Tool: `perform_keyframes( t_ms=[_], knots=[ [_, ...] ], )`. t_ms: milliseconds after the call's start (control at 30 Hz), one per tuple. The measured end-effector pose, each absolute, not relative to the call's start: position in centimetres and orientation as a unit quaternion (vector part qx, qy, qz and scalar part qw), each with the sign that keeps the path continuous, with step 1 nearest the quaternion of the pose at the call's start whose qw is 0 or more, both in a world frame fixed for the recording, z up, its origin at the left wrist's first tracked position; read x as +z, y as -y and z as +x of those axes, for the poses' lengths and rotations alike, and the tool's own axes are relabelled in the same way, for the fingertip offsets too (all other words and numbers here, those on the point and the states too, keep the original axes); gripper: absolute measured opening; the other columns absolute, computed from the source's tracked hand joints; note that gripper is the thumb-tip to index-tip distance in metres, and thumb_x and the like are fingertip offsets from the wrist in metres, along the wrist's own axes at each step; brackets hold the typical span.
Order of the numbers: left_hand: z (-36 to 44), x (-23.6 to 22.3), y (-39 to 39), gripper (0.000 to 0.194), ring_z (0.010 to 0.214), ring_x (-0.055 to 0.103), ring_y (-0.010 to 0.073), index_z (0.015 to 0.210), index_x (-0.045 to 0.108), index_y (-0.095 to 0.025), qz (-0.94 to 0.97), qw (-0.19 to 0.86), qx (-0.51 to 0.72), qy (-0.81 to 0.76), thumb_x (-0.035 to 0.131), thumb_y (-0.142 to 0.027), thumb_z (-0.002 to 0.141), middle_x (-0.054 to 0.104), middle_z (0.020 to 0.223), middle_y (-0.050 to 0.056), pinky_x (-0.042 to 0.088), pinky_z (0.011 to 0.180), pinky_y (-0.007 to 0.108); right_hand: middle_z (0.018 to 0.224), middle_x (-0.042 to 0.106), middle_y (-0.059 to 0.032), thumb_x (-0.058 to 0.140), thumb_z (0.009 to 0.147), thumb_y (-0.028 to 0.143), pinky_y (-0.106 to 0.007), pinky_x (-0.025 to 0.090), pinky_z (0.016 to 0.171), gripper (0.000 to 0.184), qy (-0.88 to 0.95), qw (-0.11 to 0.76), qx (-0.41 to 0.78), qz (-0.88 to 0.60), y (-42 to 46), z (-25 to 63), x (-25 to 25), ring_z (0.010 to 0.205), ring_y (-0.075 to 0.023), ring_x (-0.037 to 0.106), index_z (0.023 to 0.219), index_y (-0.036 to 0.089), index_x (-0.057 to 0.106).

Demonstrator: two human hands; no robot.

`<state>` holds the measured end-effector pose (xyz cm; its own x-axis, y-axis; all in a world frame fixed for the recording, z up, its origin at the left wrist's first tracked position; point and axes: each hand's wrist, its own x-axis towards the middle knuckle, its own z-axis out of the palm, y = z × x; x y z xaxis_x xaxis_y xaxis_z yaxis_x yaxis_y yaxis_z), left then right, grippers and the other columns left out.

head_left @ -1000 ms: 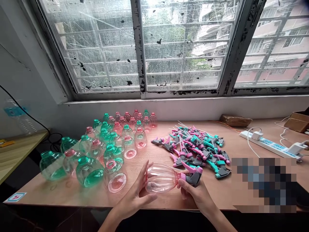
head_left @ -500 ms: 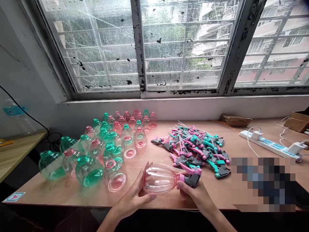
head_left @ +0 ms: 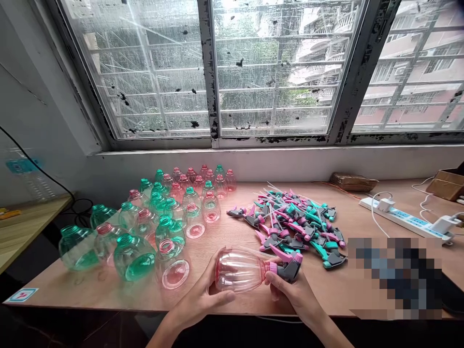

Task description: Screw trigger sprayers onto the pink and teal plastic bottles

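Note:
A clear pink spray bottle (head_left: 239, 270) lies sideways in the air above the table's front edge, its base to the left. My left hand (head_left: 206, 285) is wrapped round the base end. At the neck, my right hand (head_left: 288, 290) grips the pink collar of the spray head (head_left: 288, 266), which sits on the bottle's mouth. The head is grey with a pink trigger; part of it is hidden by my right fingers. Just behind it is a heap of loose spray heads (head_left: 293, 217), pink, teal and grey, with thin tubes.
Open-necked green bottles (head_left: 134, 263) and pink bottles (head_left: 174, 266) stand in rows on the left. A white power strip (head_left: 406, 220) with plugs and cables lies at right, near a brown packet (head_left: 353, 181) and a cardboard box (head_left: 447, 183). A pixelated patch covers the front right.
Almost nothing differs. Both hands keep their hold on the spray bottle in the same place, and the whole view has shifted very slightly.

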<state>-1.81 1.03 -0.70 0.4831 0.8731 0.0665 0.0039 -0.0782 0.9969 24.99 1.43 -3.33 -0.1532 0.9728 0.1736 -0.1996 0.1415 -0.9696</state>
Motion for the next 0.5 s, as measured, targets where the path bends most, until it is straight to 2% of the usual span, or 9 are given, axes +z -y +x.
perform_keyframes(
  t_ms=[167,333,433,500],
  knots=[
    [-1.69,-0.85,-0.93,0.105,0.156,0.028,0.0329,0.163,0.008,-0.045,0.652,0.562,0.384,-0.333,0.081,-0.030,0.089,0.023,0.172,0.005,0.022,0.128,0.053,0.066,0.070,-0.0002,0.081,0.085,0.052,-0.025,0.046,0.047,0.037,0.505,0.554,0.555,-0.361,-1.44,24.97,-3.02,0.046,-0.0120,0.056,0.092,0.019,0.067],
    [-1.78,-0.99,-1.01,0.113,0.158,0.020,0.0354,0.164,0.002,-0.042,0.641,0.580,0.373,-0.336,0.084,-0.038,0.086,0.015,0.175,0.008,0.022,0.128,0.053,0.061,0.067,0.0008,0.082,0.084,0.053,-0.025,0.046,0.047,0.038,0.509,0.554,0.550,-0.363,-1.45,24.90,-3.16,0.045,-0.0124,0.056,0.090,0.019,0.067],
    [-1.87,-0.97,-1.09,0.109,0.161,0.010,0.0344,0.165,0.006,-0.038,0.635,0.588,0.374,-0.333,0.081,-0.045,0.086,0.012,0.176,0.008,0.016,0.129,0.052,0.057,0.066,0.0018,0.081,0.086,0.052,-0.025,0.046,0.048,0.036,0.520,0.548,0.546,-0.363,-1.53,24.91,-3.46,0.045,-0.0124,0.055,0.090,0.019,0.068],
    [-1.89,-0.92,-1.07,0.105,0.161,0.009,0.0334,0.165,0.008,-0.039,0.639,0.584,0.371,-0.337,0.080,-0.043,0.088,0.011,0.176,0.007,0.016,0.130,0.052,0.061,0.068,0.0012,0.081,0.086,0.051,-0.025,0.046,0.048,0.035,0.517,0.550,0.548,-0.360,-1.55,24.93,-3.50,0.045,-0.0120,0.056,0.093,0.019,0.069]
  ],
)
